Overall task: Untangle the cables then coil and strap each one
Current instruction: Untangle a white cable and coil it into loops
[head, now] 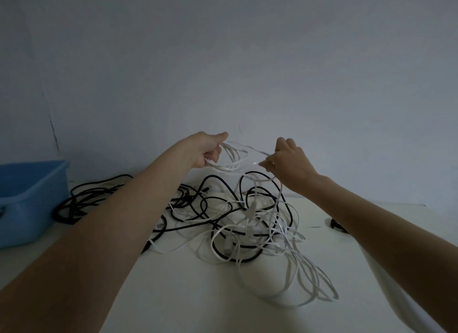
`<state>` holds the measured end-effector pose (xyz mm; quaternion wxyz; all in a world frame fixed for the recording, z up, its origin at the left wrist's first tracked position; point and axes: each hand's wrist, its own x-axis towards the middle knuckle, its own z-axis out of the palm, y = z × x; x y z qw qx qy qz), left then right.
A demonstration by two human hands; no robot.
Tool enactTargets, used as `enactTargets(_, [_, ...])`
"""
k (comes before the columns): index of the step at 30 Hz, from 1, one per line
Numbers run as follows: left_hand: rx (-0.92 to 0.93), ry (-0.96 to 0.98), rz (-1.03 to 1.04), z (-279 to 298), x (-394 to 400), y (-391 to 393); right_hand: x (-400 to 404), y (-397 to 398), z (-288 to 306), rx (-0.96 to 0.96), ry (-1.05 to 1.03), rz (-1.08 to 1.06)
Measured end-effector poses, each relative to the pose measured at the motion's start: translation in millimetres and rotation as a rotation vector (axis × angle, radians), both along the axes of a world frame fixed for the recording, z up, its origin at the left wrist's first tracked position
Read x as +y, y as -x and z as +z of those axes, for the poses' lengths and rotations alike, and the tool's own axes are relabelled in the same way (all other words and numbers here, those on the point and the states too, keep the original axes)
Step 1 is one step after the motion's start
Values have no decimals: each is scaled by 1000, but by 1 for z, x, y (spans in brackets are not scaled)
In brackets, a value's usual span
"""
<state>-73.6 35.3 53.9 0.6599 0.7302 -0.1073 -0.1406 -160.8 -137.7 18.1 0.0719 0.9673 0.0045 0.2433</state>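
Observation:
A tangle of black and white cables (238,223) lies on the white table (188,295). Above its far side, my left hand (209,149) grips a small bundle of white cable loops (235,156). My right hand (288,165) pinches the same white cable a short way to the right, and the strand runs taut between both hands. From my right hand the white cable drops down into the pile. More white loops (309,283) spill toward the near right.
A blue plastic tub (29,198) stands at the left table edge. A bunch of black cable (84,198) lies beside it. A small dark object (335,224) shows behind my right forearm. A plain wall rises directly behind the table.

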Motion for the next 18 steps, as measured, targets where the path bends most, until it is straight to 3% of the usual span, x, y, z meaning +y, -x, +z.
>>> enactTargets(4, [115,50,-88,-14,-19,7,12,-2,11,104,-134,-50])
enactTargets(9, [179,267,-91,-11,-32,15,15,-6,36,33,-803,40])
enactTargets(10, [185,288,-84,-11,-34,16,15,-6,40,-15,-830,83])
enactTargets(14, [187,325,4,-9,-32,14,9,-9,67,-432,-456,147])
enactTargets(16, [171,361,72,-1,-26,9,8,-8,82,-548,-447,207])
enactTargets(18, [156,392,114,10,-22,3,10,-10,92,-596,-563,258])
